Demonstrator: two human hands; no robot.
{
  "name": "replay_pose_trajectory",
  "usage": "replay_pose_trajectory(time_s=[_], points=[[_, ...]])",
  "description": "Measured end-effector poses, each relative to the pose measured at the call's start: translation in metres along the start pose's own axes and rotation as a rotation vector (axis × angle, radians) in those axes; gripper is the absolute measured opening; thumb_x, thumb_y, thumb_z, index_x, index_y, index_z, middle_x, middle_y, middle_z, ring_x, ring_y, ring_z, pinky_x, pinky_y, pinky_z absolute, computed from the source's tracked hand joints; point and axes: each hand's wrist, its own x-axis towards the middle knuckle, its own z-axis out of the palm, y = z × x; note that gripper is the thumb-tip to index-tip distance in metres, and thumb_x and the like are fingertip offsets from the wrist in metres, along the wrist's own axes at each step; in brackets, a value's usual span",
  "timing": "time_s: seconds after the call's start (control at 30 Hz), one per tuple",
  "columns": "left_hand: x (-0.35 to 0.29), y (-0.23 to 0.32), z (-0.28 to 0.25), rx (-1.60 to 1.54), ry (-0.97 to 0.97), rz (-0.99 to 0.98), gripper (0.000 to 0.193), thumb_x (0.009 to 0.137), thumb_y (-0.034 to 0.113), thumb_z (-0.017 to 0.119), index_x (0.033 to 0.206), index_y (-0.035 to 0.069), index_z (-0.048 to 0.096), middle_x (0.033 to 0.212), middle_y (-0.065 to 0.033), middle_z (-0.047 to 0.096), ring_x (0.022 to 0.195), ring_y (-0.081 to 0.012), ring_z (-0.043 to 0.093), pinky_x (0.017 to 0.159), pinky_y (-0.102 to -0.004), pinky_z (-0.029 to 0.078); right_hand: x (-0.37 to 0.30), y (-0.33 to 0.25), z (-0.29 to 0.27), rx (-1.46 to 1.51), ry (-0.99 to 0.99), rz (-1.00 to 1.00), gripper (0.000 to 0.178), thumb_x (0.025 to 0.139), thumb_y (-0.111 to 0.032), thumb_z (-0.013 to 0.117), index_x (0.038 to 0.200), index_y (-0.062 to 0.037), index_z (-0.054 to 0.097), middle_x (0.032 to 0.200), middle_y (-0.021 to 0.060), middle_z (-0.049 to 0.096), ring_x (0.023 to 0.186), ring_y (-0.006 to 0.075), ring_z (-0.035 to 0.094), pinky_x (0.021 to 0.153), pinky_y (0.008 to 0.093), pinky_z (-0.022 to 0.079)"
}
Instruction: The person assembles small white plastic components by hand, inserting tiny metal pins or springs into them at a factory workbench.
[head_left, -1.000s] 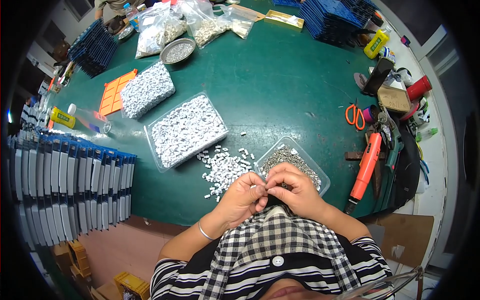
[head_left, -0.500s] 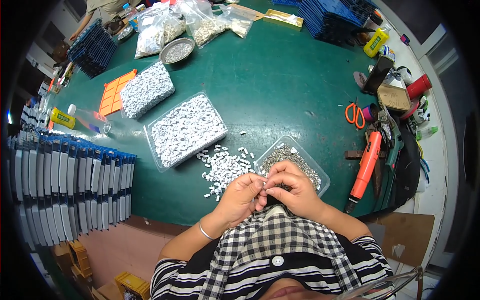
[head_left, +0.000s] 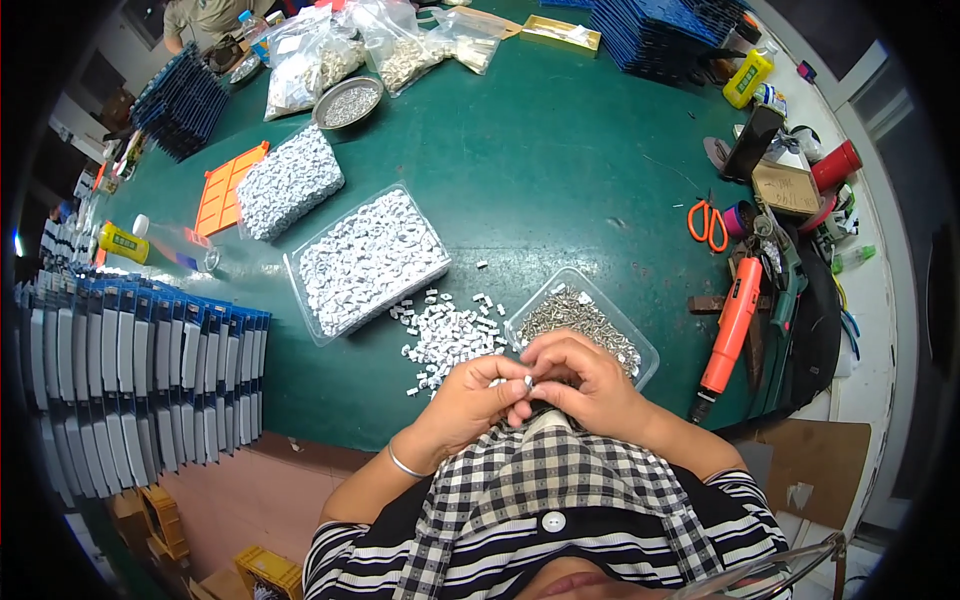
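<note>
My left hand [head_left: 480, 402] pinches a small white plastic piece [head_left: 528, 382] between thumb and fingertips. Against it, the thumb and fingers of my right hand [head_left: 590, 380] are closed; whatever they hold is hidden or too small to make out. Both hands meet close to my chest, at the table's near edge. Right behind them stands a clear plastic tray [head_left: 640, 335] of small metal screws [head_left: 575, 318], partly covered by my right hand. Beside my left hand lies a loose pile of similar white pieces [head_left: 450, 338].
A clear box heaped with white pieces [head_left: 370, 260] stands behind the pile, another full block [head_left: 290, 185] beyond it. Racked grey-and-blue panels [head_left: 150, 370] fill the left. To the right lie a red electric screwdriver [head_left: 735, 325] and orange scissors [head_left: 707, 225]. A metal bowl [head_left: 348, 103] sits farther back.
My fingers have shifted around the small white piece, which now shows more clearly between the fingertips. The whole view has moved slightly. At the far left, the other person's position has changed.
</note>
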Motion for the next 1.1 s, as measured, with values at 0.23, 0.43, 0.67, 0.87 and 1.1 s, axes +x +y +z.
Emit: replay_pose_trajectory(time_s=[0.23,0.43,0.67,0.87,1.1], points=[[-0.008,-0.004,-0.003,0.140,-0.069,-0.092,0.009,0.085,0.004,0.054,0.091,-0.002,0.057,0.075,-0.0093,0.061,0.065,-0.0131,0.060,0.058,-0.0224,0.051,-0.003,-0.005,-0.012,-0.151,-0.291,-0.084,0.016,0.075,-0.003,0.063,0.090,-0.0041,0.060,0.098,0.0075,0.054,0.092,0.0200,0.054,0.077,0.0296,0.045],[-0.008,-0.008,-0.005,0.186,-0.033,-0.044,0.008,0.086,0.004,0.053,0.090,-0.002,0.057,0.073,-0.0086,0.061,0.064,-0.0124,0.059,0.057,-0.0221,0.051,0.000,-0.002,-0.009,-0.184,-0.268,-0.105,0.014,0.075,-0.004,0.062,0.089,-0.0041,0.060,0.098,0.0076,0.053,0.093,0.0197,0.053,0.079,0.0299,0.043],[-0.008,-0.015,-0.007,0.197,0.002,-0.020,0.007,0.086,0.004,0.052,0.089,-0.001,0.056,0.073,-0.0092,0.060,0.063,-0.0118,0.059,0.058,-0.0221,0.050,0.002,0.006,-0.007,-0.119,-0.299,-0.055,0.012,0.077,-0.004,0.059,0.089,-0.0030,0.059,0.097,0.0078,0.052,0.093,0.0189,0.052,0.080,0.0304,0.043],[-0.002,-0.015,-0.007,-0.047,-0.032,0.021,0.014,0.088,0.008,0.051,0.100,0.002,0.052,0.075,-0.0058,0.058,0.059,-0.0105,0.055,0.053,-0.0201,0.047,0.004,0.013,-0.001,-0.114,-0.146,-0.081,0.014,0.078,-0.005,0.058,0.092,-0.0031,0.059,0.099,0.0084,0.051,0.094,0.0184,0.052,0.080,0.0300,0.042],[-0.006,0.009,-0.009,-0.166,0.204,0.274,0.027,0.090,0.010,0.046,0.115,0.003,0.042,0.088,-0.0087,0.056,0.064,-0.0106,0.054,0.053,-0.0199,0.044,0.004,0.005,-0.036,-0.933,0.040,-0.258,0.033,0.070,-0.016,0.066,0.101,-0.0091,0.058,0.095,0.0064,0.055,0.091,0.0239,0.051,0.079,0.0349,0.040]])
